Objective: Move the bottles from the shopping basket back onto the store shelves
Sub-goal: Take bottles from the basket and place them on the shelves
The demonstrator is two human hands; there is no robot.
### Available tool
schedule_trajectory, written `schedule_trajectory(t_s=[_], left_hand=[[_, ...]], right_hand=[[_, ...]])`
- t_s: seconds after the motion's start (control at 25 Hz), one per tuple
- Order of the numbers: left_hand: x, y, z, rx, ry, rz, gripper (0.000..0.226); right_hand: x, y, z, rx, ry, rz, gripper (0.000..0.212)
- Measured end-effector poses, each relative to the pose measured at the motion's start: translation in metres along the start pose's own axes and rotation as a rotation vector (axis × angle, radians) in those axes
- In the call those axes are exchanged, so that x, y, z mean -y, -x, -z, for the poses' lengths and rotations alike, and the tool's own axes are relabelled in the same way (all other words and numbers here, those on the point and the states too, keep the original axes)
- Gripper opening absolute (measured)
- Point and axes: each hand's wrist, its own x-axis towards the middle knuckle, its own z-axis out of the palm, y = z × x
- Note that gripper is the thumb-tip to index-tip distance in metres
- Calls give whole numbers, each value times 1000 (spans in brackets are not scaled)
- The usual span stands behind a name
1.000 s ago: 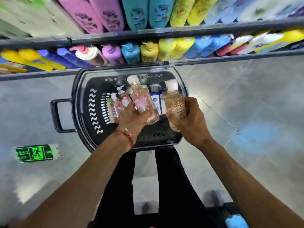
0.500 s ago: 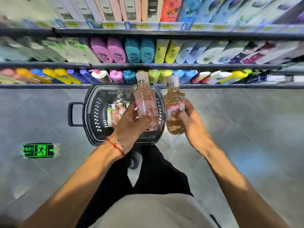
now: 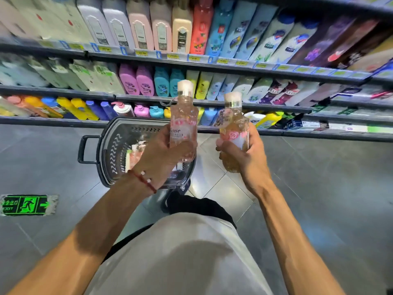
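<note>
My left hand [image 3: 161,154] grips a clear pink bottle [image 3: 183,122] with a white cap, held upright above the basket. My right hand [image 3: 244,154] grips a clear amber bottle [image 3: 232,128] with a rose label and a white cap, also upright, to the right of the first. Below them the black shopping basket [image 3: 110,150] stands on the floor with several small bottles [image 3: 134,154] left inside, partly hidden by my left hand. The store shelves [image 3: 148,99] rise right behind the basket, packed with coloured bottles.
Grey tiled floor [image 3: 319,188] spreads to the right and left of the basket. A green exit sign sticker [image 3: 26,205] lies on the floor at the left. The basket's handle [image 3: 84,149] sticks out leftward. My legs and shirt fill the lower middle.
Both hands lifted their bottles up out of the basket and hold them higher in front of the shelves. My view rose, showing more upper shelf rows.
</note>
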Motion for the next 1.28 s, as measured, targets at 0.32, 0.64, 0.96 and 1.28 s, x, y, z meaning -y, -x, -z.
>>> schedule_trajectory(t_s=[0.32, 0.64, 0.96, 1.28], left_hand=[[-15, 64, -48, 10, 91, -137, 50], [-83, 77, -107, 70, 43, -305, 42], [-163, 59, -231, 210, 5, -430, 58], [-234, 25, -395, 129, -70, -625, 53]], right_hand=[[44, 71, 23, -48, 73, 197, 31], [114, 97, 60, -78, -77, 273, 41], [214, 80, 162, -124, -18, 477, 41], [298, 50, 309, -83, -35, 592, 63]])
